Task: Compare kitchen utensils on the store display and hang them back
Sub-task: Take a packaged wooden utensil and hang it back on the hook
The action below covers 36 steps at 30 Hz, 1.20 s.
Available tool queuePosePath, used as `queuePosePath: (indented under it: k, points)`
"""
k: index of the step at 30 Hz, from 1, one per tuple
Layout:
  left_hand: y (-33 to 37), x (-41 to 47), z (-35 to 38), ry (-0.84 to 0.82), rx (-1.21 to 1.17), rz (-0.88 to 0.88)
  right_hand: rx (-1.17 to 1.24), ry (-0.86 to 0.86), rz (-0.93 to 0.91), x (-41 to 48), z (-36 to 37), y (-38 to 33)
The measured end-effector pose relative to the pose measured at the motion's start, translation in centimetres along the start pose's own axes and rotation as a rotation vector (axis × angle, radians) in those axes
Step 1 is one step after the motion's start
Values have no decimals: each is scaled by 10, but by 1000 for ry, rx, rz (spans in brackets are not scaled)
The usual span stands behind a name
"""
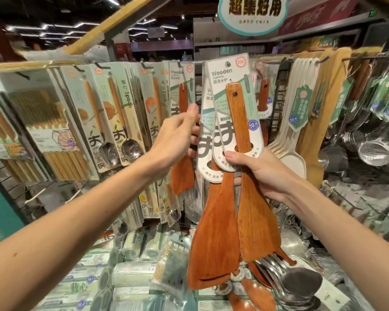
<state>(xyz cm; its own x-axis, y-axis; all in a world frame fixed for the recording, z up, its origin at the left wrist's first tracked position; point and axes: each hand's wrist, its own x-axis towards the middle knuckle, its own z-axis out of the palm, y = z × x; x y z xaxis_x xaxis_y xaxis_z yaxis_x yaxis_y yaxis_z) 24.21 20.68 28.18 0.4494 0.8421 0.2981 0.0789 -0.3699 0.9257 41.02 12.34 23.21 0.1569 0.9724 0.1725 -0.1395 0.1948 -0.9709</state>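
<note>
Two wooden turners [256, 221] fanned for comparison | right hand [264, 173] fingers pinching both cards [231, 104] | left hand [177, 140] fingers behind card edge, grip indeterminate, probably steadying

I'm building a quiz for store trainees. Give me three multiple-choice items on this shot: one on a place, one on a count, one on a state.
1. Relative to the held turners, the cream paddles hang: A left B right C below
2. Turners in the right hand: A one B four C two
3. The right hand is: A gripping the cards B open flat C curled on nothing

B: the paddles hang to the turners' right. C: two blades show below the hand. A: its thumb pins the cards' lower ends.
</note>
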Motion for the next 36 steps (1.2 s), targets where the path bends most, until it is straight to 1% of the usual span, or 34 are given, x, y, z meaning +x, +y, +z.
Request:
queuePosePath:
  k: [2,3,6,9,13,16,19,21,24,32,36]
  points:
    - [-7,-11,5,-43,-12,-32,26,-18,11,-2,8,2]
    - [-9,-14,7,-26,-38,-23,42,-29,9,-3,12,3]
    - [-13,-24,6,78,-214,-32,74,-42,14,-8,20,7]
    - [-22,-34,6,111,-234,-72,38,-47,41,-12,24,13]
    - [-30,-42,3,213,-185,-52,29,-7,40,-17,25,16]
    - [-32,-48,-3,294,-84,-14,66,4,40,-21,20,11]
    - [-30,-56,-7,279,-29,49,58,2,51,-24,17,8]
    - [-28,-57,-9,262,67,100,19,-4,38,-27,18,6]
    - [-29,-53,-14,312,189,142,-8,5,21,-26,21,3]
    - [-4,-19,-30,445,212,236,29,19,11,-14,36,-15]
    - [14,-3,-33,450,226,275,29,25,-5,-11,39,-20]
